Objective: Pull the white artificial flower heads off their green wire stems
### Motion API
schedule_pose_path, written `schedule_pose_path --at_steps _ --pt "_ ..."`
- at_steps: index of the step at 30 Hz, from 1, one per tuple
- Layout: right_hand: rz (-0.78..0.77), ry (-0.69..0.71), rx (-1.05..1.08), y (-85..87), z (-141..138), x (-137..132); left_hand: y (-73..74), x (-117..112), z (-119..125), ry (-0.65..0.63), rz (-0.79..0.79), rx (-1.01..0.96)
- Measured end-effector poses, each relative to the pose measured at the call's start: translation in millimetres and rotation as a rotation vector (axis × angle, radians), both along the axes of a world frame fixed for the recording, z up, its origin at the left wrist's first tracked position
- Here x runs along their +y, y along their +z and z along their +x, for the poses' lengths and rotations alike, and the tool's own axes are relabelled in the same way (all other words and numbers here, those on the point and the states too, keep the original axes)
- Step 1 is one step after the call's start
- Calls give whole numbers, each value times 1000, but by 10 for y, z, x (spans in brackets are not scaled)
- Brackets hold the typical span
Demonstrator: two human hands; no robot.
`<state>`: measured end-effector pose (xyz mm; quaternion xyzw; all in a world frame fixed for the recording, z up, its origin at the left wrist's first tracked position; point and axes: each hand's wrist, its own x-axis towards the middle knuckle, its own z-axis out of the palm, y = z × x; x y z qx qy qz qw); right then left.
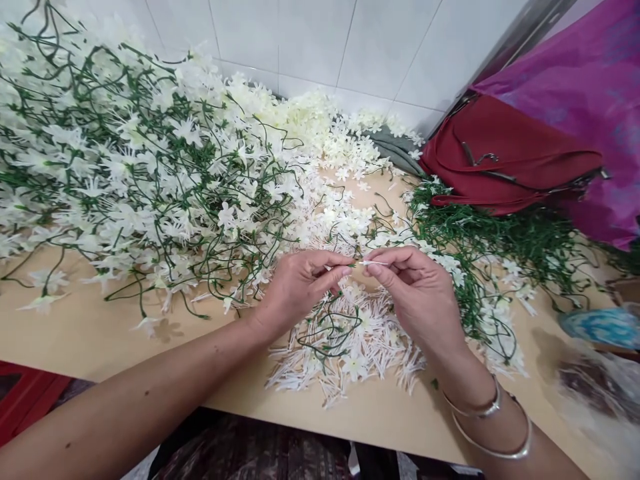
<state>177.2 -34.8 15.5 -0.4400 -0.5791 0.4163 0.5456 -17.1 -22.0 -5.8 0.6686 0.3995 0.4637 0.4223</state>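
Observation:
My left hand [305, 280] pinches the tip of a green artificial flower stem [353, 265] between thumb and fingers. Just to its right, my right hand [417, 283] is closed on a small white stamen piece [375, 262], whose end meets the green tip. Below both hands lies a spread of loose white stamens [320, 373], with a few green stems [330, 347] and a white flower [355, 365] on top. Petal heads [340, 220] are scattered behind the fingers. Two silver bangles [493, 407] circle my right wrist.
A large heap of white flowers on green stems [165, 167] covers the table's left side. Green stems [520, 240] are piled at right, under a red bag [515, 153]. A purple cloth [565, 67] hangs behind. A plastic bag [600, 387] lies at the right edge.

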Motion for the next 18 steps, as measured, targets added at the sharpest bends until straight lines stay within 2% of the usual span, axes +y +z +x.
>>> schedule_pose_path --at_steps 3,7,14,18 --pt "3 7 -79 7 -3 -6 36 -25 8 -10 -6 16" --pt "7 -4 -73 1 16 -6 72 -37 8 3 9 28" --pt "14 -22 -166 71 -43 -40 32 -26 1 -27 13 15" --pt "31 -31 -179 49 -44 -41 19 -12 -12 -51 21 37"
